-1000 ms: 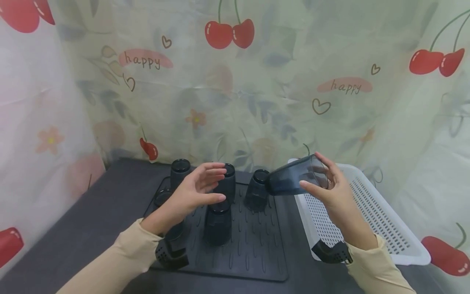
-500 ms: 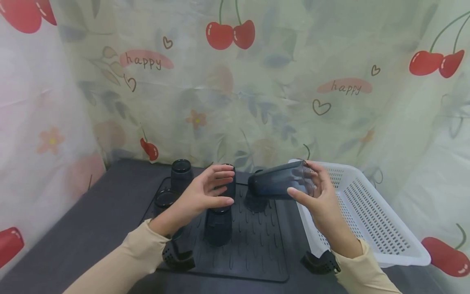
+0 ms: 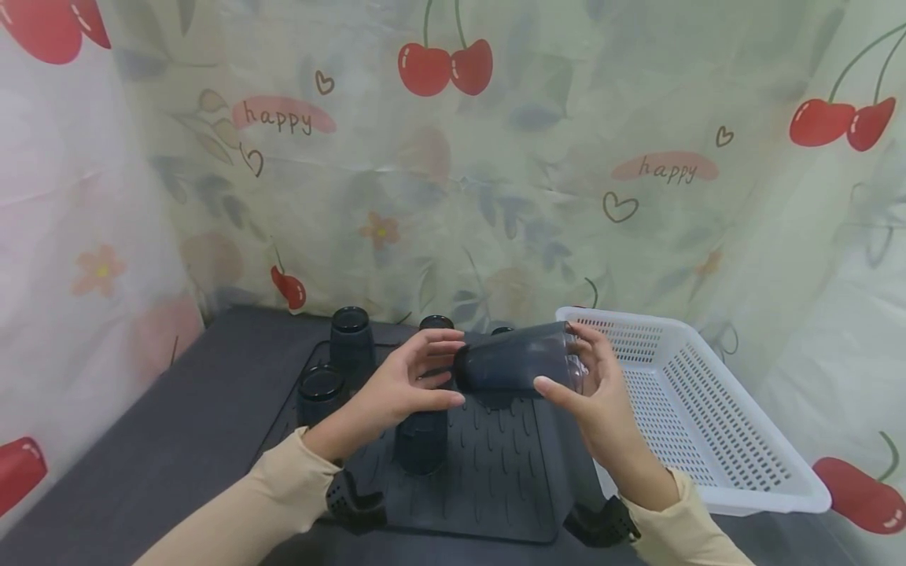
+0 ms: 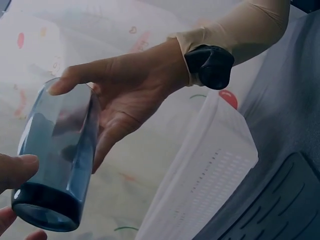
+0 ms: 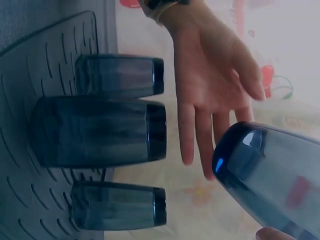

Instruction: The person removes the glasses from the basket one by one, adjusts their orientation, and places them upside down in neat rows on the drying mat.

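Observation:
A blue-grey drinking glass [image 3: 513, 362] lies almost level in the air above the drying mat [image 3: 488, 495]. My right hand [image 3: 605, 409] grips it at the rim end, with thumb and fingers on opposite sides, as the left wrist view also shows on the glass [image 4: 60, 145]. At the thick base end is my left hand [image 3: 396, 385], its fingers extended and spread from the thumb. In the right wrist view, the left hand's fingertips [image 5: 207, 170] come right beside the base; whether they touch it I cannot tell.
Several similar glasses stand upside down on the mat, among them a back-left glass [image 3: 351, 338] and a front glass [image 3: 421, 444], partly hidden by the left hand. A white perforated basket [image 3: 778, 499] sits to the right. A patterned curtain [image 3: 453, 196] hangs behind the dark table [image 3: 226, 369].
My right hand has carried the glass leftward and slightly down, from over the basket's edge to above the mat. The left hand has shifted right, so the glass's base and its fingers have come close together.

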Demonstrator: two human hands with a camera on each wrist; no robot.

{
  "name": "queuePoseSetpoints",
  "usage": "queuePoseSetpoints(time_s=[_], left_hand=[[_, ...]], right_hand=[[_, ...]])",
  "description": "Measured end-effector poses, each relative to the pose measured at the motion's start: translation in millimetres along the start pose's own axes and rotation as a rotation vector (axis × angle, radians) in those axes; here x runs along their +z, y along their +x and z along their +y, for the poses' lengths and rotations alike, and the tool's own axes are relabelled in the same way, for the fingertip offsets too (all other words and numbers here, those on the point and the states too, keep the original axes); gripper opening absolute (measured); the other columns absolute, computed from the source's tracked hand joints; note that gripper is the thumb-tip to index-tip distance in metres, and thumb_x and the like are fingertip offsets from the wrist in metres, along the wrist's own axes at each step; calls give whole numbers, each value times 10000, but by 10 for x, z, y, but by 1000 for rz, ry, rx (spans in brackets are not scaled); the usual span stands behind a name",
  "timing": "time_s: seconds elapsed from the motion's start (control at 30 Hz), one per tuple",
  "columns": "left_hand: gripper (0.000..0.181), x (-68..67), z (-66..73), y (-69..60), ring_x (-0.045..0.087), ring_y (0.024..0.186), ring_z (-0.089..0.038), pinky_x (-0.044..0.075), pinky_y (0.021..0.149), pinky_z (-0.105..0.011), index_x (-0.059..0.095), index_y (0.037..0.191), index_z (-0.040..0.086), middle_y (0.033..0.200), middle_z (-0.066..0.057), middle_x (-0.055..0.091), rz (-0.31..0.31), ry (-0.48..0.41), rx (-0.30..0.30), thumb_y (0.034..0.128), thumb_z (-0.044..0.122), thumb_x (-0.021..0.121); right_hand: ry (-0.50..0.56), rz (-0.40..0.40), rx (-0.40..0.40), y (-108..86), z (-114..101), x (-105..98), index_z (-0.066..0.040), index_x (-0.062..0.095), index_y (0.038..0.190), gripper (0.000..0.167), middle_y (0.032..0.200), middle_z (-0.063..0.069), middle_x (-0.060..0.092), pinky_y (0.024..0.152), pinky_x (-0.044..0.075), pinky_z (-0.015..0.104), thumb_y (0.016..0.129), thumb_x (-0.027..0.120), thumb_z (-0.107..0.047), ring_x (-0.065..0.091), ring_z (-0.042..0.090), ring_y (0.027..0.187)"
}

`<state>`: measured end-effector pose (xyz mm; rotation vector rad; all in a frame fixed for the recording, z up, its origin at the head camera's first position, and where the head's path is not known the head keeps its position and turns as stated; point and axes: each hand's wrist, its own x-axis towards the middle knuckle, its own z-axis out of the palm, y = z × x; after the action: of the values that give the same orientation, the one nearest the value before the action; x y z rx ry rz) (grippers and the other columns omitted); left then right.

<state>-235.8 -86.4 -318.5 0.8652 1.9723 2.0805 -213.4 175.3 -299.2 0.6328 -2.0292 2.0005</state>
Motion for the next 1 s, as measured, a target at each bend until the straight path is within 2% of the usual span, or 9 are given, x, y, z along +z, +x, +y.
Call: queuePoseSetpoints(time_s=[0.2, 0.37, 0.53, 0.77, 1.0], left_hand=[[745, 45, -18, -1, 443, 1329, -260, 387, 1086, -455, 404, 1439, 149, 1455, -106, 418, -10, -18, -16, 803, 99, 789], [746, 85, -25, -3, 513, 1220, -238, 484, 959, -385, 404, 1444, 145, 1437, -123, 435, -8, -4, -21, 806, 103, 788], [755, 103, -36, -7, 550, 1165, -234, 507, 864, -313, 392, 1452, 131, 1435, -135, 433, -6, 3, -31, 811, 133, 790], [717, 123, -58, 4, 566, 1170, -225, 525, 845, -330, 422, 1412, 177, 1421, -83, 455, 16, -7, -38, 802, 141, 799], [680, 141, -90, -3, 599, 1119, -238, 551, 813, -344, 471, 1363, 185, 1340, -123, 516, 62, -7, -17, 780, 143, 818]], right_hand=[[31, 3, -16, -47, -14, 60, -152, 378, 1362, 698, 1217, 33, 486, 874, 494, 209, 783, 642, 134, 527, 99, 1095], [35, 5, -6, -77, -2, 88, -138, 365, 1365, 694, 1250, 35, 471, 884, 485, 208, 786, 644, 125, 501, 110, 1127], [29, 6, 15, -86, 33, 107, -139, 330, 1388, 720, 1300, 58, 438, 892, 493, 205, 791, 635, 121, 493, 122, 1157], [48, 12, 5, -94, 68, 139, -143, 335, 1372, 707, 1284, 74, 460, 885, 511, 223, 788, 635, 119, 529, 129, 1132], [98, -11, 12, -109, 75, 149, -130, 320, 1378, 686, 1280, 62, 478, 854, 526, 233, 810, 617, 114, 565, 118, 1110]])
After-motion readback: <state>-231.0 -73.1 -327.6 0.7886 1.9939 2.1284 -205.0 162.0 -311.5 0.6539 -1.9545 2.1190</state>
